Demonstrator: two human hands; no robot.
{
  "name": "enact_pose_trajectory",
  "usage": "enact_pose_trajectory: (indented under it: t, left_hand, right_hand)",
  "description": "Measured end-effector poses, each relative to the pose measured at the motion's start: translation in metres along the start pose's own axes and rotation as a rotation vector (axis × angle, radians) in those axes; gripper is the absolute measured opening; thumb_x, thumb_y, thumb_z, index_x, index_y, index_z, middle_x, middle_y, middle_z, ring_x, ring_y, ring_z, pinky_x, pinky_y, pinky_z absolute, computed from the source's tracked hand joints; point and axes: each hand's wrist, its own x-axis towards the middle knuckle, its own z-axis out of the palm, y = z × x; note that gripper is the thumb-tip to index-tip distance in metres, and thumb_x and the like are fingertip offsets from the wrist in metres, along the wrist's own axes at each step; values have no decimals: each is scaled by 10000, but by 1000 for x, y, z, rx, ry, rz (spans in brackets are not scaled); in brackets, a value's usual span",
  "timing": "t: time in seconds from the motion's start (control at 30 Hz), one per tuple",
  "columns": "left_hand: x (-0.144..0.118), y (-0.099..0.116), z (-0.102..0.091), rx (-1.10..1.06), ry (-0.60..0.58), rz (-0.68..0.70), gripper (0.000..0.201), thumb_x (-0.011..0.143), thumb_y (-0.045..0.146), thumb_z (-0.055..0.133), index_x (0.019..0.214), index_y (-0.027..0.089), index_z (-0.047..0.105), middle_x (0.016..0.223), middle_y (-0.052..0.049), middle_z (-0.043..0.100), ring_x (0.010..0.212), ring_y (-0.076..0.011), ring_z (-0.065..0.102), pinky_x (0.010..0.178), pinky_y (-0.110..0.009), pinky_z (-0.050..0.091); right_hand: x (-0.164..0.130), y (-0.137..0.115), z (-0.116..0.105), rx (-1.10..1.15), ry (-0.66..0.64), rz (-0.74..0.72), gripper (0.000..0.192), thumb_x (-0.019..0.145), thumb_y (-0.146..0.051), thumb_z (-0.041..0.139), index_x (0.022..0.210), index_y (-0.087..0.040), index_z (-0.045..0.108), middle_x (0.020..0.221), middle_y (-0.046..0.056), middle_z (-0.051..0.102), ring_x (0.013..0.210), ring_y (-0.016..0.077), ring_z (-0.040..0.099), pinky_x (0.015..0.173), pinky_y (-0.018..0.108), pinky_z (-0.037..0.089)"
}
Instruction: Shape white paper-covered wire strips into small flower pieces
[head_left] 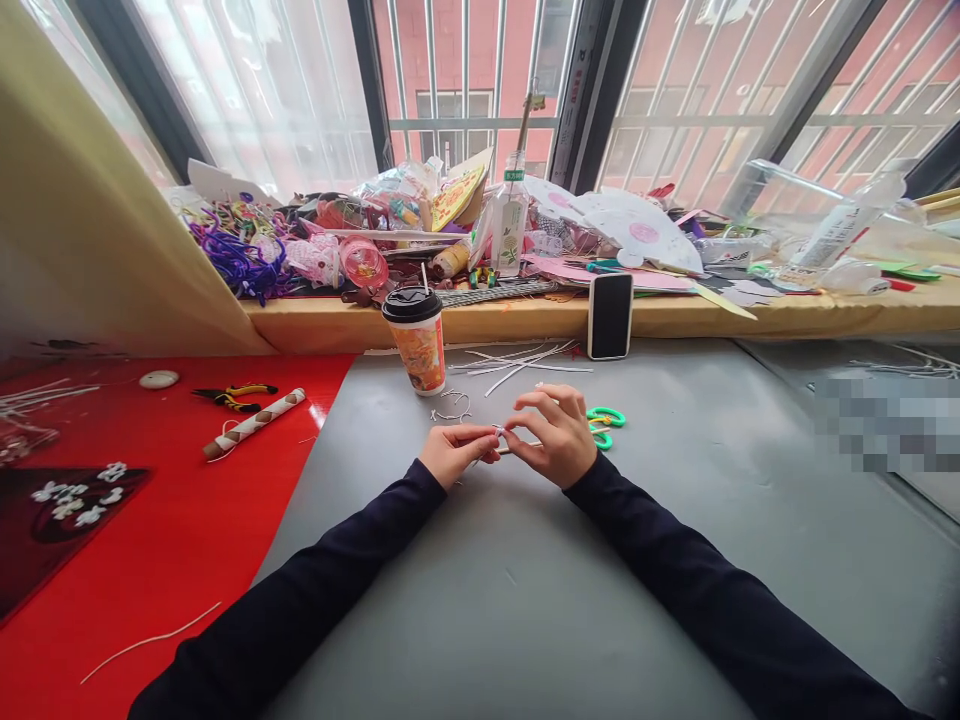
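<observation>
Left hand (459, 453) pinching, right hand (553, 432) pinching too, and there between the fingertips sits a small, pale, thin-stranded piece (499, 431)! Neither hand's nearer; its long axis, can't tell. Green-looped scissors (608, 425) lie just beside the right hand.

Tall windows (255, 90) span the far side, split by dark frames (592, 90). Metal bars (480, 124) run up and across outside the glass, and beyond them stands a pink building (448, 45) with a pale-framed window (454, 105) of its own. Yellowish cloth (82, 160) hangs down the left side. Below the panes, a ledge (525, 318) with a yellowish front bears a crowded heap (465, 200). A grey table (525, 600) meets it, with a red surface (187, 530) alongside to the left. Daylight enters through the glass, leaving a bright glint on the red and a soft sheen on the grey.
</observation>
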Motion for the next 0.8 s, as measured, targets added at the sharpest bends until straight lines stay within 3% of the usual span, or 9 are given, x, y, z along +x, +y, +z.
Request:
enact_pose_trajectory:
  t: [0.23,0.4,0.6,0.7,0.8]
  left_hand:
    - [-1,0,1,68,12,69,257,585,313,668,740,108,683,675,-59,628,589,-135,586,626,-288,502]
    - [-1,-5,1,-51,27,-8,275,585,299,675,788,114,680,736,-59,660,667,-154,598,726,-335,500]
    - [-1,-8,3,-247,134,-103,343,548,295,704,822,92,671,754,-80,670,718,-177,612,792,-376,479]
    - [1,-10,0,-315,170,-99,321,564,277,699,833,104,667,746,-75,670,709,-173,616,772,-376,487]
    - [2,-9,0,-328,167,-63,299,574,260,694,832,111,664,775,-76,670,723,-177,618,778,-381,486]
  right_hand:
    - [-10,-15,6,34,41,110,90,759,-270,524,822,-265,589,826,3,595,922,203,402,887,396,244]
    - [-12,-24,9,58,53,182,134,766,-228,516,870,-255,597,829,12,602,862,197,421,855,393,281]
    - [-13,-30,13,276,7,204,285,768,-188,491,1040,-232,561,875,44,584,855,182,464,786,350,401]
    - [-14,-34,14,339,-33,222,398,768,-194,481,1165,-215,472,977,69,556,914,192,474,807,360,415]
    - [-14,-35,13,431,-8,330,348,772,-197,480,1117,-236,512,952,50,577,867,165,519,782,326,442]
